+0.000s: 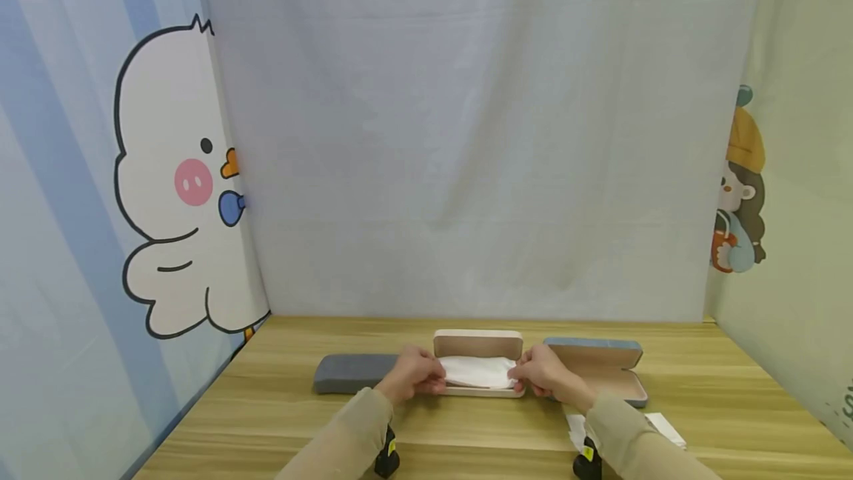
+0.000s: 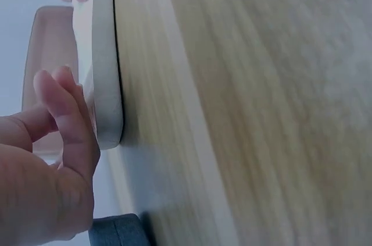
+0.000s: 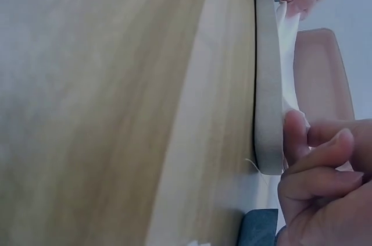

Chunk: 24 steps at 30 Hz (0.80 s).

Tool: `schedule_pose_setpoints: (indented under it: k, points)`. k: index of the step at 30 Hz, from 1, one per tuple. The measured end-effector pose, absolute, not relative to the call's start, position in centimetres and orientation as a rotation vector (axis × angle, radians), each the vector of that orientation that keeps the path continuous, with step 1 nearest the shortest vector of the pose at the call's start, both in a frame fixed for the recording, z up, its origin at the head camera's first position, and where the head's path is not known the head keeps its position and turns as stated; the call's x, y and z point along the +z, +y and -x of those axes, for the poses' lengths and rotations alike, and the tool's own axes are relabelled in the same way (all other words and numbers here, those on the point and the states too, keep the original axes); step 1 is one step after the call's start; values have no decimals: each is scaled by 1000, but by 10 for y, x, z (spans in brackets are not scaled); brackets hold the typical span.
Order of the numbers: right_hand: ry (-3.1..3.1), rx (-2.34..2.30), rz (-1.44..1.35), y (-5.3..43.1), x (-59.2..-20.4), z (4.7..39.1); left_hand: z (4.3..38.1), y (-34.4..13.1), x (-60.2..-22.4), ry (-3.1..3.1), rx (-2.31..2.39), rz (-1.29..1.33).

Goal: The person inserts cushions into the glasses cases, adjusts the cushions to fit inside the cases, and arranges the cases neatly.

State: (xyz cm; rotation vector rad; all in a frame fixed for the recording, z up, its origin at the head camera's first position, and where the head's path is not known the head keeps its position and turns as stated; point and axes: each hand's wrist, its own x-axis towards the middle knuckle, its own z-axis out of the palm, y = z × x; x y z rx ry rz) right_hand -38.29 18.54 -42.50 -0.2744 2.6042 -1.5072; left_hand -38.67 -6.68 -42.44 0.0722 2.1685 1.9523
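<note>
A beige glasses case [image 1: 478, 347] stands with its lid up in the middle of the table. Stretched along its lower half is a soft white cloth [image 1: 476, 372]. My left hand [image 1: 416, 372] pinches the cloth's left end at the case's edge. At the opposite end, my right hand [image 1: 541, 370] pinches the cloth between thumb and fingers. The right wrist view shows the cloth [image 3: 288, 54] drawn between both hands just above the case's front wall [image 3: 268, 83]. A thin white string [image 3: 254, 166] hangs by the case's near corner.
A closed grey glasses case [image 1: 353, 374] lies to the left, partly behind the left hand. On the right a blue-grey case [image 1: 593, 343] stands with its lid up. White cloth pieces [image 1: 666, 430] lie under the right forearm. A grey curtain [image 1: 480, 132] hangs behind the table.
</note>
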Motion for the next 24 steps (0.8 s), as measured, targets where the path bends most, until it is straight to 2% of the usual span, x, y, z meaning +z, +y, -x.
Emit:
schedule_pose_setpoints:
  k: [14, 21, 24]
  points:
    - [2795, -1369, 272, 175, -422, 383, 381, -54, -421, 2550, 1681, -119]
    - [2935, -1281, 275, 172, -422, 380, 382, -50, -423, 2991, 1250, -204]
    - [2906, -1228, 283, 174, -416, 375, 380, -54, -420, 2951, 1258, -270]
